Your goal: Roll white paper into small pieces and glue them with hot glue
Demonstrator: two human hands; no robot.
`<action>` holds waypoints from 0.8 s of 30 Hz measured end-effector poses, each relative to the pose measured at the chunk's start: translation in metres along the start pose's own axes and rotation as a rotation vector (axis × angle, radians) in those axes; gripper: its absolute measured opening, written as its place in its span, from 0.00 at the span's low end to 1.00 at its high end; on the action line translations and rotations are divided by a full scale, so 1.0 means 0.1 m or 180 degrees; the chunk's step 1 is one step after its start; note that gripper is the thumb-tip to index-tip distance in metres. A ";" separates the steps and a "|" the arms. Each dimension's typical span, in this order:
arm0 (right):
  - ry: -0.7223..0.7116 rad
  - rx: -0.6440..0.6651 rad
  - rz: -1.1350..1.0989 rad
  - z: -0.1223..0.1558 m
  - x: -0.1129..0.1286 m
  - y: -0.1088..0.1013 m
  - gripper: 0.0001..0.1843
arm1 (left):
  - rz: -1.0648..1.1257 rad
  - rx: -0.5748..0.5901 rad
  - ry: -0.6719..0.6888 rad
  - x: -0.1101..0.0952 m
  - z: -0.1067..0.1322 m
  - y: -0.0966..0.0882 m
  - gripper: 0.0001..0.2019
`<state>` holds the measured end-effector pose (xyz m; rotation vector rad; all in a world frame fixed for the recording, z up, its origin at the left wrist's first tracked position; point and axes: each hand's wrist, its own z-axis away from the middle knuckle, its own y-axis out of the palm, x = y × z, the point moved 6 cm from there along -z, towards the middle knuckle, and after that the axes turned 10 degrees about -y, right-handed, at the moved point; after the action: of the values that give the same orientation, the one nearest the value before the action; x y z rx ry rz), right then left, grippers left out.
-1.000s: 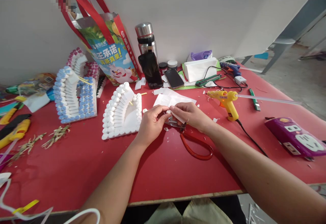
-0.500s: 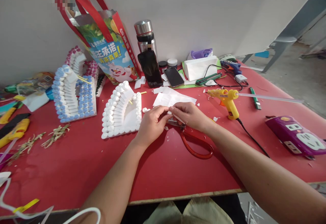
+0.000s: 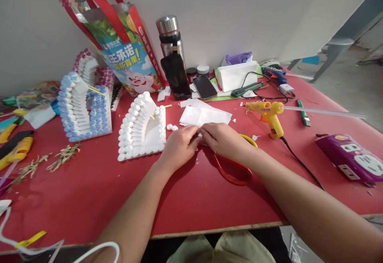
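Observation:
My left hand [image 3: 181, 145] and my right hand [image 3: 223, 137] meet over the middle of the red table, fingertips pinched together. Between them shows a bit of a small white piece [image 3: 200, 134], perhaps paper; my fingers hide most of it. Below my right hand lies a pair of scissors, its red handle loop [image 3: 233, 175] showing and its blades covered. Left of my hands stands a white stepped model [image 3: 140, 129] edged with small white rolls. A few loose white rolls [image 3: 172, 127] lie between it and my left hand. White paper sheets [image 3: 206, 113] lie just beyond my fingers.
A yellow glue gun [image 3: 271, 121] with a long glue stick rests at the right, near a purple power socket [image 3: 350, 157]. Blue-and-white model [image 3: 86, 111], shopping bag [image 3: 128, 55], steel flask [image 3: 169, 35] and upright phone [image 3: 176, 77] stand behind.
My right hand has turned and moved slightly left, its fingers closing lower over the small white piece. The scissors' blades are now hidden. The view has shifted slightly.

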<state>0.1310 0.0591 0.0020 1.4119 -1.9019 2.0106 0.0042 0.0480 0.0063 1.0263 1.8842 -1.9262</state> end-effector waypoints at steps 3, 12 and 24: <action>0.0014 0.0057 0.0120 0.01 0.01 0.00 0.12 | 0.0023 0.0010 -0.0013 -0.01 -0.01 0.00 0.04; 0.0033 0.0081 0.0177 0.00 -0.01 0.00 0.12 | 0.0124 0.0007 -0.0028 0.00 -0.01 0.00 0.04; 0.0013 0.0059 0.0252 0.00 0.00 -0.01 0.13 | 0.0215 0.0028 -0.0142 0.03 -0.01 0.01 0.04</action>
<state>0.1321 0.0596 0.0027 1.3564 -1.9729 2.0687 0.0029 0.0497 0.0038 1.0273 1.7954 -1.9054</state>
